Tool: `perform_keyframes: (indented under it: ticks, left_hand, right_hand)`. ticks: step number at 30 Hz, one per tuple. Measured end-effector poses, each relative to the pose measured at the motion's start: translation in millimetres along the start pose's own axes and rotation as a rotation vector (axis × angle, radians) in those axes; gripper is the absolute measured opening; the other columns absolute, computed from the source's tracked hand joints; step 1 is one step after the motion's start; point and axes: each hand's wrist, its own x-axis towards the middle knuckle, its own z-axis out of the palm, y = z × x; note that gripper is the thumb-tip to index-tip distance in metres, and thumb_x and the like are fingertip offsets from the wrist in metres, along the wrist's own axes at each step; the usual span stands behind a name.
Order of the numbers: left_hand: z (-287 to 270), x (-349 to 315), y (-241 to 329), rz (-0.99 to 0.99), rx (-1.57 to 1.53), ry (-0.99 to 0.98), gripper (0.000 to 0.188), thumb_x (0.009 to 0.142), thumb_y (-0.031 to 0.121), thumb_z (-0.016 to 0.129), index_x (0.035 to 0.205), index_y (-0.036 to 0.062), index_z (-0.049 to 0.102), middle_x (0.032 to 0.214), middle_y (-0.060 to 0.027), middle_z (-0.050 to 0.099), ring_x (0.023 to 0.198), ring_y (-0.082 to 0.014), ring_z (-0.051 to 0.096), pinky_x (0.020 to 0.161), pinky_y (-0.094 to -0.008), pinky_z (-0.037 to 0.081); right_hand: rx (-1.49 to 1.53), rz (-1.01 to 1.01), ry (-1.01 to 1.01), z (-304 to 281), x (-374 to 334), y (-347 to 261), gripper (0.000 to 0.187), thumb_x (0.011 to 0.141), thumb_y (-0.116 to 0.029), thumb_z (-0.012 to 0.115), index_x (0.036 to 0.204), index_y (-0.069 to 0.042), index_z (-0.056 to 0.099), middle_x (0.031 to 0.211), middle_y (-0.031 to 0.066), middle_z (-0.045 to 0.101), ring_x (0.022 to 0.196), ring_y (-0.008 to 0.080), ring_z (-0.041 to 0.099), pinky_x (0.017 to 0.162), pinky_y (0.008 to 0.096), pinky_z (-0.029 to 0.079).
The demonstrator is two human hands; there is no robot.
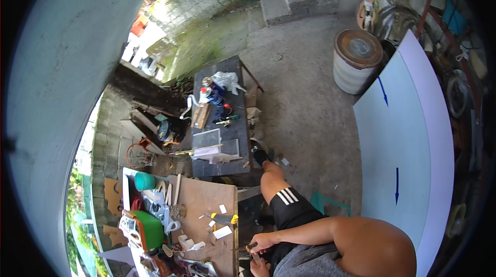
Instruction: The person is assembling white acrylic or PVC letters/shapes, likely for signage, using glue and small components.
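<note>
At the right edge of the brown work board (206, 194), my two hands are close together. My right hand (264, 242) is closed around a slim tool (251, 246) with a brown part and a thin dark end; its exact kind is too small to make out. Just below it, my left hand (260, 268) has its fingers closed, with a small brown piece (256, 258) sticking up from them. Part of that hand is cut off by the lower edge. A yellow and black utility knife (223, 218) and a white rectangular piece (222, 232) lie nearest on the board.
Left on the board stand a green and orange container (146, 229) and a teal cup (144, 181). A dark table (235, 91) beyond bears spray cans (212, 93) and clear panels (222, 149). A large pale sheet (387, 158) and a rusty-lidded drum (356, 70) stand right.
</note>
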Motion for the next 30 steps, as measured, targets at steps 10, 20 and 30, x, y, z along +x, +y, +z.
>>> perform_keyframes:
  ticks: [10, 20, 30]
  left_hand:
    - [0.2, 21.5, -44.3, 0.183, 0.361, -0.080, 0.069, 0.095, 0.038, 0.064, 0.153, 0.0155, 0.032, 0.108, -0.0184, 0.065, 0.078, -0.0305, 0.064, 0.070, -0.0437, 0.053]
    - [13.7, -32.3, 58.4, 0.082, -0.033, 0.149, 0.028, 0.090, 0.022, 0.068, 0.103, -0.0018, 0.061, 0.081, -0.0162, 0.069, 0.074, -0.0290, 0.069, 0.068, -0.0412, 0.053]
    - [11.9, -36.2, 41.3, -0.053, -0.294, 0.205, 0.037, 0.091, 0.020, 0.067, 0.119, -0.0030, 0.060, 0.088, -0.0127, 0.071, 0.079, -0.0178, 0.069, 0.073, -0.0324, 0.054]
  right_hand:
    - [0.076, 0.018, -0.011, 7.3, 1.7, 6.3, 0.026, 0.095, -0.029, 0.064, 0.095, -0.004, 0.072, 0.080, 0.0025, 0.069, 0.068, 0.0114, 0.064, 0.059, 0.0263, 0.052]
    - [0.065, 0.086, 0.048, -0.5, -16.9, -12.9, 0.030, 0.101, -0.023, 0.057, 0.105, 0.004, 0.067, 0.096, 0.0100, 0.072, 0.078, 0.0150, 0.068, 0.069, 0.0296, 0.058]
    - [0.406, 0.328, 0.008, 11.2, 2.5, -21.9, 0.029, 0.104, -0.028, 0.054, 0.093, -0.002, 0.061, 0.115, 0.0192, 0.067, 0.093, 0.0270, 0.070, 0.082, 0.0400, 0.058]
